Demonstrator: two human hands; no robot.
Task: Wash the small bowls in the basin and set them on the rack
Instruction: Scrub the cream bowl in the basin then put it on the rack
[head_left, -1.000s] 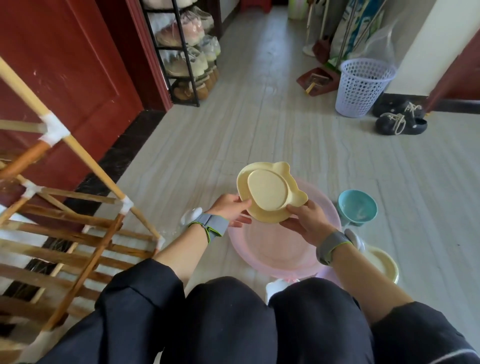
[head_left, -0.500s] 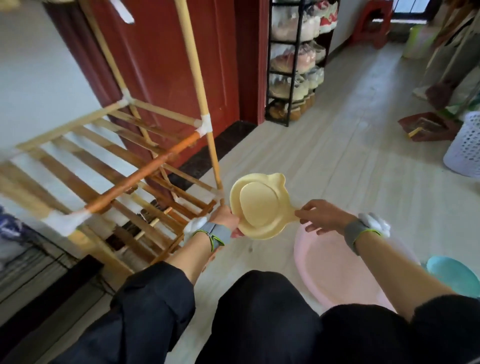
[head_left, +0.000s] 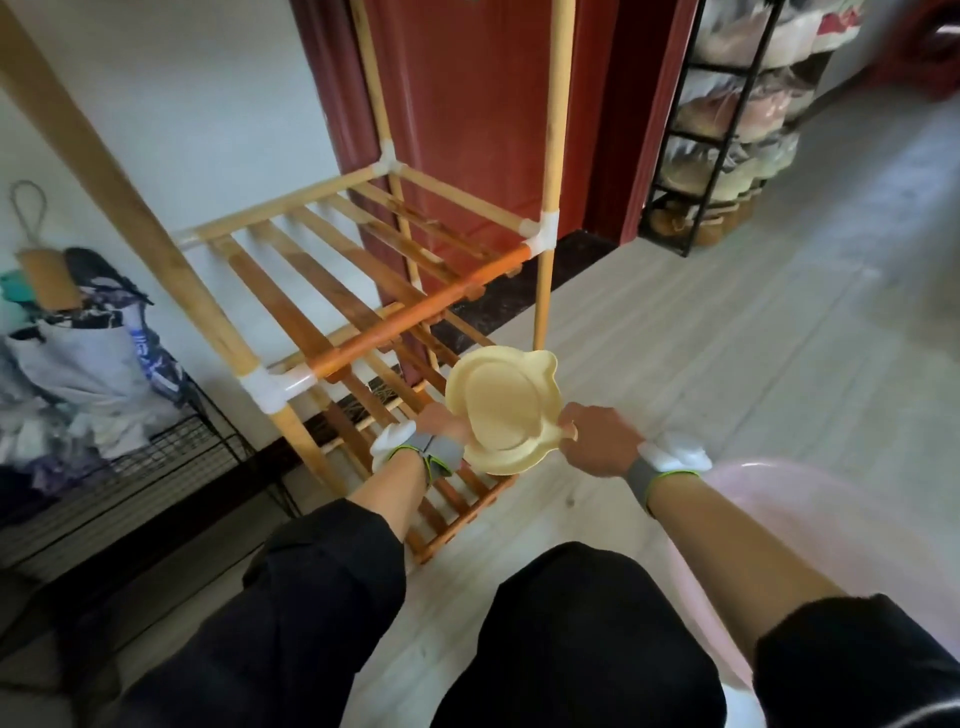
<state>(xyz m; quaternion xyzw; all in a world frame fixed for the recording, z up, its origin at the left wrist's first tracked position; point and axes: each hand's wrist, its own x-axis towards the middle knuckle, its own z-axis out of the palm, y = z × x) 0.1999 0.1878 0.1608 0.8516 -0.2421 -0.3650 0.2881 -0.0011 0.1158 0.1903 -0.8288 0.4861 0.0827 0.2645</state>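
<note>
- Washing looks done for this one and it's the racking step now: the pale yellow plastic bowl with two ear-shaped bumps on the rim (head_left: 501, 415) is up in the air, its underside towards the camera, well clear of the translucent pink plastic basin (head_left: 857, 545) at the lower right.
- Right hand (head_left: 597, 441) pinches the bowl's right rim, thumb and fingertips closed on the edge.
- Left hand (head_left: 439, 421) has the opposite edge, with its fingers tucked behind the bowl and out of sight. So it's a two-handed hold, one hand on each side.
- The bowl hangs just in front of the slatted wooden rack with white plastic corner joints (head_left: 363, 291), by its near right post. It's lower than the orange front rail of the upper shelf, and I can't see it touching any slat.
- Next move, I'd guess: pick a shelf, carry the bowl in over the slats past that rail and post, then lower it so it sits across at least two slats before either hand lets go.
- Slats have gaps, so a tilted landing could let an edge slip through.
</note>
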